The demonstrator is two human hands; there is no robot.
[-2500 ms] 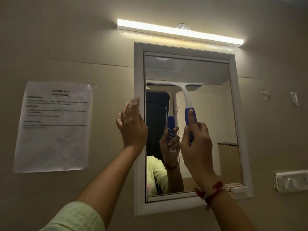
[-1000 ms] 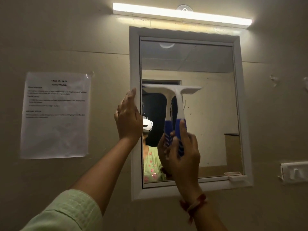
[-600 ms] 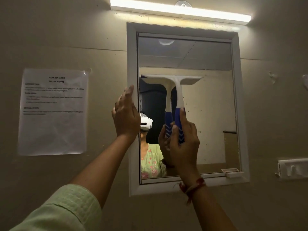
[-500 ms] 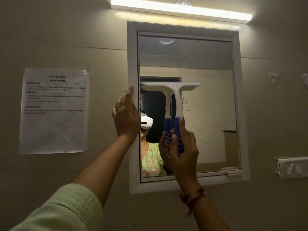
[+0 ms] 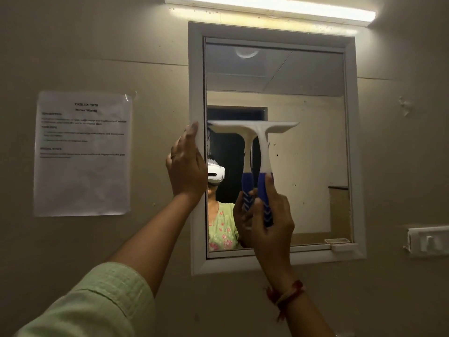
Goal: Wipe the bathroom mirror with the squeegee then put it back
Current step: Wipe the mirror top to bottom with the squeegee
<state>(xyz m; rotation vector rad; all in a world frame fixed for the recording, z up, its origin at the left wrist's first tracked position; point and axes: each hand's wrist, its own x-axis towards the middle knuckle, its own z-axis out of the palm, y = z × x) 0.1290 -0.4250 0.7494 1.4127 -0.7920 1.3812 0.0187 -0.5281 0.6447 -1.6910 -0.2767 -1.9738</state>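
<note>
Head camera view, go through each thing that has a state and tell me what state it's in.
Light bar: on.
Mirror: specks on the glass.
Squeegee: blade against the mirror, handle down.
Right hand: gripping the squeegee's blue handle.
Left hand: flat on the mirror's left frame.
Paper sheet: stuck to the wall.

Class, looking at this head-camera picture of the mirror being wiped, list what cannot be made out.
- Notice on the wall: body text too small and blurred.
- Mirror lower middle: hidden behind the right hand and squeegee.
- Left frame edge: partly covered by the left hand.
- Light: cut off by the top edge.
</note>
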